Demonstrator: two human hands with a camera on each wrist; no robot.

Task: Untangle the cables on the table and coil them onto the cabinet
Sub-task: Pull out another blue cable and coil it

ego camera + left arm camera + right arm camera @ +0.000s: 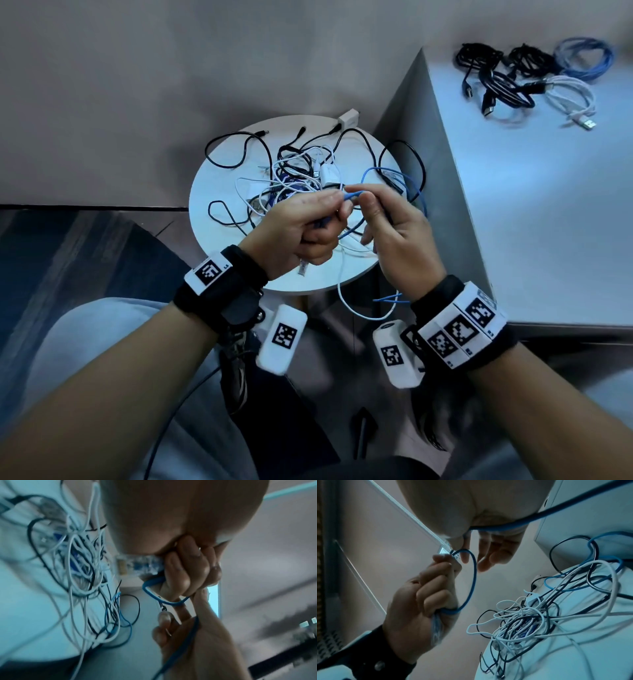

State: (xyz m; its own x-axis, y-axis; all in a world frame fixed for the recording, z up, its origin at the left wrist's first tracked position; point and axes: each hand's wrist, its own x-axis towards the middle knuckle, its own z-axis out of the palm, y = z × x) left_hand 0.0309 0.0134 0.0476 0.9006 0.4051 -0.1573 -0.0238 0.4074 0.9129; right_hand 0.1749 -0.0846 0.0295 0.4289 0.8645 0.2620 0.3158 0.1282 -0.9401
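While both hands (342, 226) grip blue cable (471, 580), tangle (301, 171) on table (219, 178)

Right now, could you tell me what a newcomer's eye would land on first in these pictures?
First, the two hands raised over the round white table: the left hand grips a blue cable while the right hand pinches it at the fingertips. Behind them, a tangle of black, white and blue cables sprawls across the table. At upper right, coiled cables already lie on the cabinet.
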